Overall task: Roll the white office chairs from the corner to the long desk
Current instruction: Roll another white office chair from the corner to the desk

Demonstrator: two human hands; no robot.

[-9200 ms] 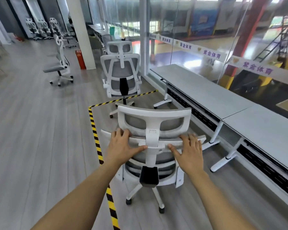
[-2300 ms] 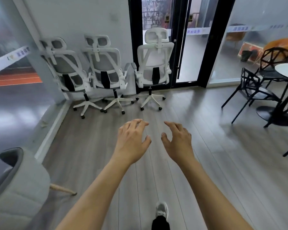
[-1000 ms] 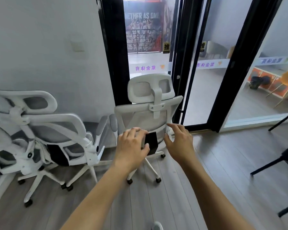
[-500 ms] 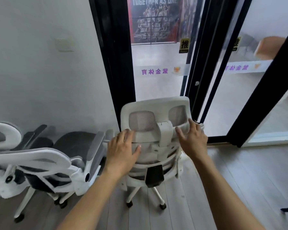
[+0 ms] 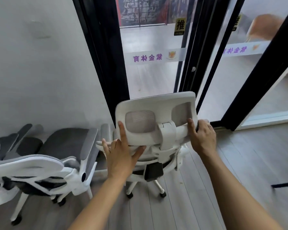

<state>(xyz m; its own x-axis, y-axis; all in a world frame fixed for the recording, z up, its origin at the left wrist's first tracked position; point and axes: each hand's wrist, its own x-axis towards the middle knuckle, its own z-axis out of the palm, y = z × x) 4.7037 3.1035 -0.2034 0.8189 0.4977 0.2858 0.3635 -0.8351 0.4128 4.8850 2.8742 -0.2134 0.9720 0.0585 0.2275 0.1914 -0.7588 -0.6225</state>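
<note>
- A white office chair [image 5: 158, 156] stands at the centre of the frame with its back to the camera. It is parked in front of a black-framed glass door [image 5: 150, 77], on a grey plank floor [image 5: 206, 188].
- Its headrest [image 5: 156, 117] is a white plastic frame with rounded corners. Two pale grey mesh panels [image 5: 140, 120] sit either side of a white centre bracket.
- Below the headrest, a black block [image 5: 154, 170] is fixed to the ribbed white backrest. White legs end in dark castors [image 5: 163, 195] on the floor.
- The left hand [image 5: 121, 158] lies spread at the headrest's lower left corner. Its index finger [image 5: 122, 131] points straight up along the left edge, and its thumb [image 5: 139, 151] reaches out under the bottom edge. The other fingers fan out to the left over the top of the backrest.
- The right hand [image 5: 201, 136] grips the headrest's right end. Its thumb [image 5: 190, 125] rests on the rear face and the remaining fingers curl round the edge, tips hidden.
- Both bare forearms rise from the bottom of the frame and spread apart to take the headrest from either side.
- A second chair [image 5: 68, 146], white with a grey mesh seat, stands just beside the first at lower left, against a pale wall [image 5: 40, 72].
</note>
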